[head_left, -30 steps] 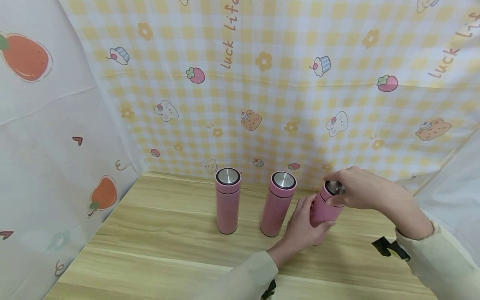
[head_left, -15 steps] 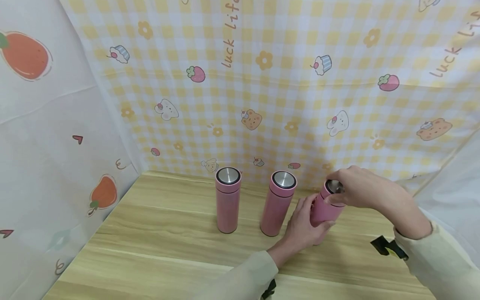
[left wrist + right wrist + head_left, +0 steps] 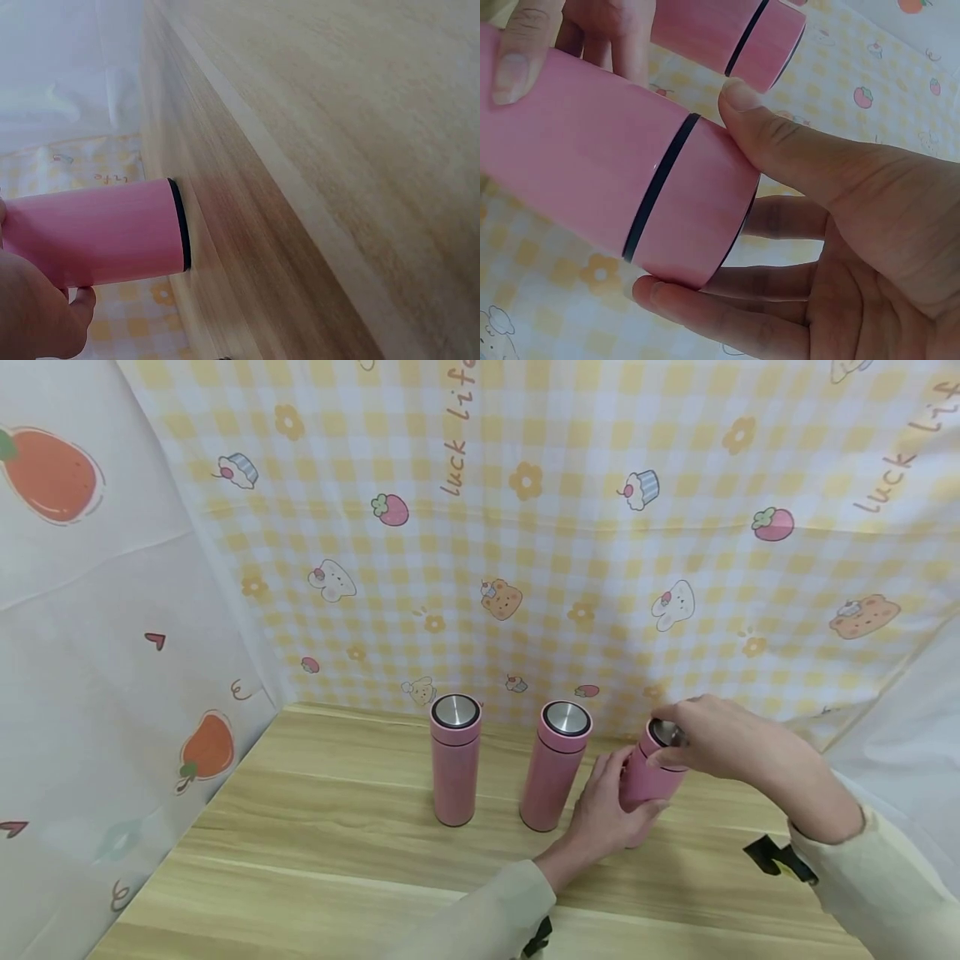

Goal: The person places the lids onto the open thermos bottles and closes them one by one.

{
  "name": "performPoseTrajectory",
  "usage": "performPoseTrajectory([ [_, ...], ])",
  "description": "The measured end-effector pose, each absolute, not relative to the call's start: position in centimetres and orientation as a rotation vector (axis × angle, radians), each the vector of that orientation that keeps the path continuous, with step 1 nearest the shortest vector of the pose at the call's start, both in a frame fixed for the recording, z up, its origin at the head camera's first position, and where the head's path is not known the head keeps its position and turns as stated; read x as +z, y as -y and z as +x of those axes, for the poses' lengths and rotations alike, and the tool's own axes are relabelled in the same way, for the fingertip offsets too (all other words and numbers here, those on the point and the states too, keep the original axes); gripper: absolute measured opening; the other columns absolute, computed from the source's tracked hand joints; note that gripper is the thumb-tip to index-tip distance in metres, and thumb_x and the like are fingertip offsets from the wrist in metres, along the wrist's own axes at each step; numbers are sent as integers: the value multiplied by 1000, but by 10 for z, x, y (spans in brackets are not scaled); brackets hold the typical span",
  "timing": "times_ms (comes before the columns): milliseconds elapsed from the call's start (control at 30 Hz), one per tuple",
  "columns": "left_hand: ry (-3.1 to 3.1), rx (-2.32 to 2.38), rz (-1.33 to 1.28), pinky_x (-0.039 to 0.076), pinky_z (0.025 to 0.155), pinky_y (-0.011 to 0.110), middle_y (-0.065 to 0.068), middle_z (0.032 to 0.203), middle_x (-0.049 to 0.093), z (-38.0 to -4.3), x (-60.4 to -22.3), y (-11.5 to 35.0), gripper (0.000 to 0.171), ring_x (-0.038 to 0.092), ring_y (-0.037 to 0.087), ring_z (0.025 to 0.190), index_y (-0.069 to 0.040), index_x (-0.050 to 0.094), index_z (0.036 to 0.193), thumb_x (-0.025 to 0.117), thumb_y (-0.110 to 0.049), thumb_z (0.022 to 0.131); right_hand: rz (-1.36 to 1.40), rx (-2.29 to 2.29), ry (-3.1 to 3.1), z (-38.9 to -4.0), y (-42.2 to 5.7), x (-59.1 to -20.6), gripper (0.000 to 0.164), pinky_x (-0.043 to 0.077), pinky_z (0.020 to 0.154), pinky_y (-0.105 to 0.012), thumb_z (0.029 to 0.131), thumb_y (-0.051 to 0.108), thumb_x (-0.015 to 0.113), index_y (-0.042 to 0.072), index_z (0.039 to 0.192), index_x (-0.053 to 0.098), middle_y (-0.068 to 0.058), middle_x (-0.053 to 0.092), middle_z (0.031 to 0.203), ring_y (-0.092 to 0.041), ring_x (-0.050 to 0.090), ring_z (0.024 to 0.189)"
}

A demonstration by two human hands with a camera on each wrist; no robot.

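Note:
A pink thermos (image 3: 651, 787) with a silver-topped lid (image 3: 666, 733) stands at the right of three on the wooden table. My left hand (image 3: 603, 810) wraps round its body from the left. From above, my right hand (image 3: 716, 739) grips the lid, thumb on the near side and fingers beyond. In the right wrist view, thumb and fingers press opposite sides of the pink lid (image 3: 697, 202), and a black ring lies between lid and body. The thermos base (image 3: 180, 225) meets the table in the left wrist view.
Two more pink thermoses, a middle one (image 3: 553, 768) and a left one (image 3: 455, 764), stand upright on the wooden table (image 3: 322, 827). Close behind them hangs a yellow checked cloth (image 3: 450, 560). A white printed cloth (image 3: 97, 652) hangs at the left.
Both hands keep their hold on the right thermos and its lid. The right thumb has shifted slightly left along the lid; the other thermoses have stayed put.

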State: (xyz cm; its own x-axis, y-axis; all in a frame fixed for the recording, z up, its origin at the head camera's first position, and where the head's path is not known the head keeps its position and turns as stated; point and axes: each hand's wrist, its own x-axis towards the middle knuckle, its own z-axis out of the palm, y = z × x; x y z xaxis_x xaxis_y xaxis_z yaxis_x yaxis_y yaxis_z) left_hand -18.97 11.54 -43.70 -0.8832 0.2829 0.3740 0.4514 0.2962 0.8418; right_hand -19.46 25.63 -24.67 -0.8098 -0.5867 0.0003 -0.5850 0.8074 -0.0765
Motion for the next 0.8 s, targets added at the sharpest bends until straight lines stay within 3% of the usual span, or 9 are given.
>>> performPoseTrajectory([
  [233,2394,-1629,-704,48,92,26,-6,128,48,-191,-439,-115,70,52,4,110,-22,41,150,74,-45,93,-1105,-178,-2976,-197,-268,-254,49,47,58,-31,83,28,86,-2,118,67,8,58,80,-5,48,63],
  [500,2389,-1634,-693,49,91,26,-7,128,48,-191,-441,-116,71,52,4,111,-22,41,150,75,-44,92,-1261,-331,-2873,-202,-287,-255,59,55,76,-35,84,23,86,0,132,62,-1,68,115,-10,63,95],
  [667,2392,-1612,-698,49,91,26,-4,131,48,-191,-441,-116,72,53,5,112,-20,41,151,75,-42,92,-1332,-369,-2799,-201,-290,-253,64,55,88,-38,82,16,87,5,139,60,-5,63,132,-17,62,112],
  [800,2392,-1598,-702,49,91,26,-3,132,48,-191,-441,-116,72,53,6,112,-19,40,151,75,-42,93,-1371,-358,-2764,-202,-290,-253,62,53,92,-39,81,10,86,7,138,62,-7,61,136,-26,59,120],
])
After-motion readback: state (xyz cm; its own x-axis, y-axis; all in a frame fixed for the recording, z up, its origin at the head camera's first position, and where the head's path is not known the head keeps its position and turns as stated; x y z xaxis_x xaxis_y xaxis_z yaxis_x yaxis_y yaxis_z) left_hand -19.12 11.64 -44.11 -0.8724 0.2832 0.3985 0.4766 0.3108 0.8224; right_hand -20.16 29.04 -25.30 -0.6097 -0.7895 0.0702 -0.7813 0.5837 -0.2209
